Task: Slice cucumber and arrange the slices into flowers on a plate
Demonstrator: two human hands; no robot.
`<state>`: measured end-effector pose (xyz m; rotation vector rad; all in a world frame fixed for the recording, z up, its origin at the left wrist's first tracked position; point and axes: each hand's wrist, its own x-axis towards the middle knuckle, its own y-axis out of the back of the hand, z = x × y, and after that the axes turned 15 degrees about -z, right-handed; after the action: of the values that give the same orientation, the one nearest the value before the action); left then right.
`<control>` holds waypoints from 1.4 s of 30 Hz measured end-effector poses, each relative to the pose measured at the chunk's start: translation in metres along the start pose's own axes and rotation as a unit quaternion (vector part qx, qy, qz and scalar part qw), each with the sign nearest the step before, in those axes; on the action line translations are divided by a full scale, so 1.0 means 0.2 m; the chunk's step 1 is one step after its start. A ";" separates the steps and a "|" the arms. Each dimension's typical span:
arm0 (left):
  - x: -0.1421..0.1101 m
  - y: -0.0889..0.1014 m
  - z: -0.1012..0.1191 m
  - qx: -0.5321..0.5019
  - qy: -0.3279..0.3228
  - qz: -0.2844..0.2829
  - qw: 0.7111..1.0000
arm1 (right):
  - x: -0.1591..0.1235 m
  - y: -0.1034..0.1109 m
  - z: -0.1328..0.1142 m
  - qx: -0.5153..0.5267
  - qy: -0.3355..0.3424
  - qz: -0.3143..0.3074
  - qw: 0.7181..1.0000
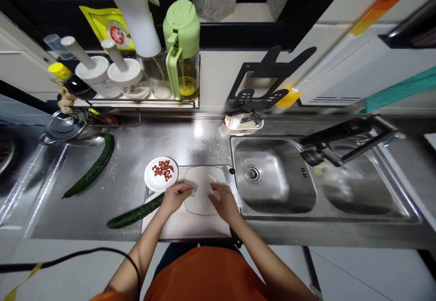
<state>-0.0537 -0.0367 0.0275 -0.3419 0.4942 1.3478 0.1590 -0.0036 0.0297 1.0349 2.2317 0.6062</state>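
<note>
My left hand point(176, 198) is over a white plate-like board point(202, 205), its thumb and fingers pinched together. At its fingertips is a small pale piece point(192, 193), perhaps a garlic clove. To the right, my right hand point(224, 202) hovers above the same board with thumb and fingers apart, and nothing shows between them. A knife point(232, 186) lies along the board's right side, partly hidden by my right hand. A white plate point(149, 180) of chopped red pieces point(163, 170) sits beyond my left hand. One cucumber point(136, 214) reaches under my left wrist.
Another cucumber point(93, 171) lies farther left, near a lidded pot point(66, 123). A rack point(146, 104) at the back holds jars and a green oil bottle point(182, 46). On the right are a steel sink point(272, 169) and its black faucet point(340, 142).
</note>
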 end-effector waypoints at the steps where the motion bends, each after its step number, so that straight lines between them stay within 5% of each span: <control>1: 0.01 -0.01 0.01 -0.009 0.002 -0.028 1.000 | 0.03 0.00 -0.03 0.038 0.003 -0.013 0.999; 5: 0.04 -0.04 0.04 -0.041 0.006 -0.083 0.996 | 0.10 -0.01 -0.11 0.142 -0.036 -0.080 0.986; 11: 0.07 -0.06 0.04 -0.065 0.008 -0.041 0.997 | 0.11 0.01 -0.11 0.195 -0.055 -0.098 0.974; 15: 0.07 -0.07 0.04 -0.077 0.053 -0.017 0.995 | 0.10 0.02 -0.10 0.178 -0.038 -0.085 0.980; 20: 0.08 -0.11 0.06 -0.194 0.173 -0.066 0.963 | 0.09 0.04 -0.10 0.127 0.014 -0.089 0.988; 30: 0.15 -0.12 0.04 -0.268 0.165 -0.061 0.947 | 0.09 0.05 -0.07 0.125 0.006 -0.091 0.988; 36: 0.22 -0.14 0.02 -0.160 0.102 -0.017 0.982 | 0.14 0.03 -0.03 0.173 -0.073 -0.088 0.978; 42: 0.29 -0.15 0.03 0.103 0.002 0.037 0.994 | 0.22 0.01 0.01 0.128 -0.132 -0.078 0.980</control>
<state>-0.0143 0.0092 0.0006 -0.1569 0.6490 1.3535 0.1385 0.0338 0.0156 0.9873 2.1629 0.1061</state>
